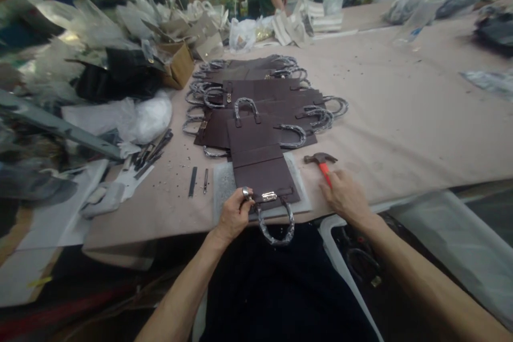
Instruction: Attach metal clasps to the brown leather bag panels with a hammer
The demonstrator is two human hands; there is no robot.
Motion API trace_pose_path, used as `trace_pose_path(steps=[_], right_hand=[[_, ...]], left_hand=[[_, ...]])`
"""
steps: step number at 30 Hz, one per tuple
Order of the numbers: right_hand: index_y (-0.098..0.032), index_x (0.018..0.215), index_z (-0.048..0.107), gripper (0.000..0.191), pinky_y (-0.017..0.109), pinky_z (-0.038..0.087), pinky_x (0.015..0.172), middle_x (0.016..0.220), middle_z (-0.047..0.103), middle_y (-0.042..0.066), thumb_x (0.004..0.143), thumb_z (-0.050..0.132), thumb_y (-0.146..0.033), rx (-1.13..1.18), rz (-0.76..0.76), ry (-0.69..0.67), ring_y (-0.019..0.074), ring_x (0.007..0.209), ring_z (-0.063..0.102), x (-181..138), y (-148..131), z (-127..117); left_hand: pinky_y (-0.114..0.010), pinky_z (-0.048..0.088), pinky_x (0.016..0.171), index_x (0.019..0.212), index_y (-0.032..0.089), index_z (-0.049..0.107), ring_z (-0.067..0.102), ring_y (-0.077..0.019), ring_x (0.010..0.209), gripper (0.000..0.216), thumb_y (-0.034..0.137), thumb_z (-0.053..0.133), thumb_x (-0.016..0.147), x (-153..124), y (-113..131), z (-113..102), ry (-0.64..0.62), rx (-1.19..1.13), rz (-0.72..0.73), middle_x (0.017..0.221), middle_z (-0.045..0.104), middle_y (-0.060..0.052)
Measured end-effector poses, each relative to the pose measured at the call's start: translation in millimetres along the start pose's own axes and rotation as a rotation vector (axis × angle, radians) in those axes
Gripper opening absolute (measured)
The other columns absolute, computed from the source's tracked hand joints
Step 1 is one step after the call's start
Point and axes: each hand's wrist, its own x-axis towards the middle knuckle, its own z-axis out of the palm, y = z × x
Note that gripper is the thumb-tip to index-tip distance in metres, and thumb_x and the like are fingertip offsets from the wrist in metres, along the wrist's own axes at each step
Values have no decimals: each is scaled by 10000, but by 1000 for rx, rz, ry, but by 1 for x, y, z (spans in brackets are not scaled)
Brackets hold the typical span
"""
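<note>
Seen from the head view, your left hand (235, 215) pinches the brown bag panel (262, 173) at its near left corner; the panel's long axis runs away ahead of that hand, its metal clasp (269, 196) just right of the fingertips. Your right hand (345, 195), farther from the clasp, curls around the hammer (324, 166), whose head lies ahead and left of it.

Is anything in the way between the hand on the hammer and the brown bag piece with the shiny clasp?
Nothing I can see. Between the right hand on the hammer and the brown bag piece there is just tablecloth and the edge of the pale board under the piece.
</note>
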Motion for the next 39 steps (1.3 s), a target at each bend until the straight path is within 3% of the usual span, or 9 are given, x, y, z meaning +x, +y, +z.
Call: trace_pose_path(steps=[4, 6, 13, 20, 25, 29, 31, 35, 39], right_hand=[[-160, 1209, 634, 306, 463, 437, 1045, 1269, 607, 156, 935, 579, -284, -2, -542, -31, 296, 1174, 555, -4, -29, 36], [-184, 1181, 660, 278, 463, 443, 1023, 1228, 630, 127, 922, 613, -273, 11, -612, -60, 285, 1126, 563, -7, -39, 54], [-196, 1154, 688, 262, 501, 412, 1017, 1217, 644, 110, 901, 631, -231, 95, -532, 40, 302, 1145, 554, -11, -34, 78], [-211, 1175, 663, 283, 496, 433, 1063, 1279, 668, 98, 924, 541, -166, 313, -651, -65, 260, 1204, 595, -5, -10, 72], [-191, 1092, 681, 263, 483, 460, 1019, 1236, 683, 106, 880, 551, -105, 273, -579, 22, 265, 1149, 609, -11, -16, 79], [-192, 1069, 686, 270, 467, 474, 981, 1212, 686, 107, 874, 534, -83, 248, -545, 69, 264, 1115, 613, -16, -24, 86], [-197, 1068, 685, 264, 476, 467, 993, 1213, 686, 106, 886, 529, -86, 240, -536, 87, 267, 1113, 611, -19, -29, 89], [-216, 1079, 680, 238, 555, 394, 1084, 1213, 694, 89, 904, 553, -117, 202, -518, 91, 284, 1119, 604, -25, -37, 92], [-196, 1196, 635, 314, 577, 396, 1111, 1296, 635, 135, 892, 579, -139, 227, -513, 126, 304, 1216, 564, -32, -33, 91]], left_hand=[[-389, 572, 995, 1058, 187, 659, 701, -220, 1095, 151, 205, 608, 918, 0, 2, -4, -15, 15, 0, 1134, 726, -94], [-387, 578, 984, 1040, 187, 654, 701, -222, 1090, 133, 207, 619, 913, 1, 5, -6, -18, 41, -5, 1135, 725, -94], [-340, 594, 893, 1006, 211, 660, 706, -219, 979, 130, 158, 599, 904, 10, 21, -6, -154, 198, 3, 1042, 724, -77], [-355, 611, 927, 968, 199, 676, 739, -211, 997, 83, 190, 625, 903, 5, 11, -15, 4, 77, -53, 1032, 761, -64], [-350, 606, 956, 977, 209, 717, 728, -220, 1074, 118, 217, 624, 905, 5, 14, -16, -155, 25, 15, 1128, 755, -91], [-341, 650, 753, 966, 170, 683, 768, -209, 834, 208, 371, 645, 927, 5, 7, -17, 259, -209, -335, 971, 774, -80], [-346, 651, 750, 978, 155, 682, 767, -205, 802, 280, 425, 678, 906, 5, 6, -18, 344, -275, -437, 975, 776, -85], [-379, 627, 905, 959, 160, 715, 759, -221, 939, 254, 399, 727, 875, 12, 21, -6, 170, -269, -362, 1041, 775, -94], [-364, 623, 919, 927, 180, 719, 743, -221, 1013, 150, 321, 708, 875, 26, 35, 27, 90, -292, -264, 1044, 776, -82]])
